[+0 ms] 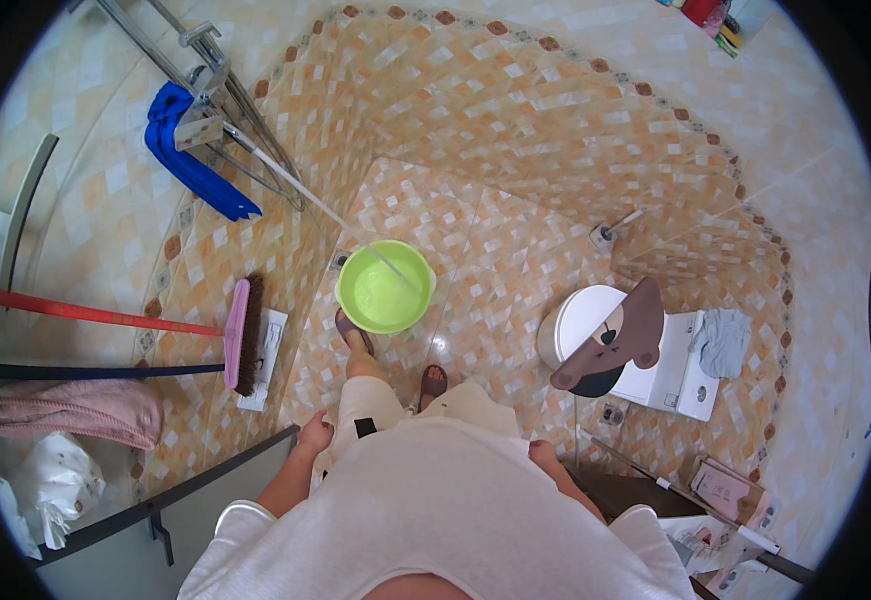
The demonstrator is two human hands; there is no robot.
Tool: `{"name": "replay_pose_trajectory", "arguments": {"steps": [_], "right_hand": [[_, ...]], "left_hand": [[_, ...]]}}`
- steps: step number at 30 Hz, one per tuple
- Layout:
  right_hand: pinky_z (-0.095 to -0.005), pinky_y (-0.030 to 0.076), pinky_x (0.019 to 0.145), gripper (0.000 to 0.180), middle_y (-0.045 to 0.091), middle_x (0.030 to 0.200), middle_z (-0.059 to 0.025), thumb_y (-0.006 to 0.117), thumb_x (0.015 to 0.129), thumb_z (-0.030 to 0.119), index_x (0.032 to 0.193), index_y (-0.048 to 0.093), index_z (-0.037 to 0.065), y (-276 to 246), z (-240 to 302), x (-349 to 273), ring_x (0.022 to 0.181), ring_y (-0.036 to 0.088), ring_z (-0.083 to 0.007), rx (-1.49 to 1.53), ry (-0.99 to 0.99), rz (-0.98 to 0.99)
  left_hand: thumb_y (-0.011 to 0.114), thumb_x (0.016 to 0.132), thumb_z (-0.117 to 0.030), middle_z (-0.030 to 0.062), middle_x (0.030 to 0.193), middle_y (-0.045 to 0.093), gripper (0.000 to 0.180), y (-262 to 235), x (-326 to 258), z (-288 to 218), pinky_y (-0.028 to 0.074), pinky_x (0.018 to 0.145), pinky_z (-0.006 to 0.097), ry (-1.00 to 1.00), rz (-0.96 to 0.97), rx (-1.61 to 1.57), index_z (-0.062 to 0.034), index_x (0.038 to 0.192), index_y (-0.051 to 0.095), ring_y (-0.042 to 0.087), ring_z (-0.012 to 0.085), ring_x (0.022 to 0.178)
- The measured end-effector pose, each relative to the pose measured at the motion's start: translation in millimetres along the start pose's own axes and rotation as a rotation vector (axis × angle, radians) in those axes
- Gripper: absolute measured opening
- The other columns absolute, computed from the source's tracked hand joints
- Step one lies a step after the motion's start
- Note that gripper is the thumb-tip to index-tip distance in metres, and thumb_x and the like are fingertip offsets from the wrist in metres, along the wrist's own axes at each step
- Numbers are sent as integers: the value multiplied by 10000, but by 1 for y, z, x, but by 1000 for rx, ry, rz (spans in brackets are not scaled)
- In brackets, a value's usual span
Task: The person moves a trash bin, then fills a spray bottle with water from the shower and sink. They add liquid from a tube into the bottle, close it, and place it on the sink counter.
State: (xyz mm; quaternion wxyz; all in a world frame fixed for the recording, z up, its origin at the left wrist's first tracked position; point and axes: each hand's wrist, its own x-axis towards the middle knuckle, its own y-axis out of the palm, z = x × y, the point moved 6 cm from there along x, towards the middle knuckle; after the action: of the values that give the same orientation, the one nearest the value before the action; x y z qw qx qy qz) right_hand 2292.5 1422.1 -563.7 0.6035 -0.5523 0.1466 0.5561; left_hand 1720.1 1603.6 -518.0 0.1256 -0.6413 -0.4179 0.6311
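Note:
My left hand [316, 432] hangs beside my left thigh near the edge of a grey door panel [215, 505]. Its fingers are loosely bent and apart, with nothing visible in them. My right hand [543, 454] hangs at my right side, mostly hidden by my clothes and foreshortened, so its fingers do not show clearly. In front of my feet, touching neither hand, stands a light green basin [342, 297] on the tiled floor. A thin pale line slants into it from the metal fixture [205, 80]; I cannot tell whether it is a rod or running water.
Left are a pink broom [232, 335], a pink towel [75, 412] and a white plastic bag [60, 480]. A blue cloth [180, 165] hangs on the fixture. Right stand a white toilet [592, 305] with a brown bear-shaped cover [630, 330], a grey cloth [722, 343] and a toilet brush [603, 236].

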Motion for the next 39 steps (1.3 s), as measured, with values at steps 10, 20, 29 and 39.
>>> {"name": "replay_pose_trajectory", "arguments": {"steps": [10,20,29,39], "right_hand": [[-333,477,467,247,673,751,-83,624,836,170,1025,695,28,15,-4,17,599,636,-206,409,103,85],[-336,486,434,258,681,834,-91,669,820,151,1036,688,9,24,-17,30,598,624,-199,412,41,84],[-347,506,482,240,664,793,-83,595,814,100,1033,681,52,16,-8,4,621,655,-206,368,30,76],[-339,507,482,226,675,771,-89,585,825,112,1007,689,28,17,-18,23,604,660,-191,444,5,100]], "left_hand": [[571,860,-308,32,1112,690,565,-12,-4,-12,374,983,518,-70,26,-2,-198,1400,447,618,244,1101],[567,867,-305,15,1163,674,570,-5,-18,-22,298,1028,572,-80,75,60,-220,1414,436,597,230,1145],[566,863,-298,32,1154,681,577,15,-2,-20,317,1013,587,-55,110,26,-228,1421,434,601,239,1140],[596,860,-313,14,1120,694,559,15,-8,-40,335,958,576,-24,97,21,-242,1397,460,625,227,1091]]}}
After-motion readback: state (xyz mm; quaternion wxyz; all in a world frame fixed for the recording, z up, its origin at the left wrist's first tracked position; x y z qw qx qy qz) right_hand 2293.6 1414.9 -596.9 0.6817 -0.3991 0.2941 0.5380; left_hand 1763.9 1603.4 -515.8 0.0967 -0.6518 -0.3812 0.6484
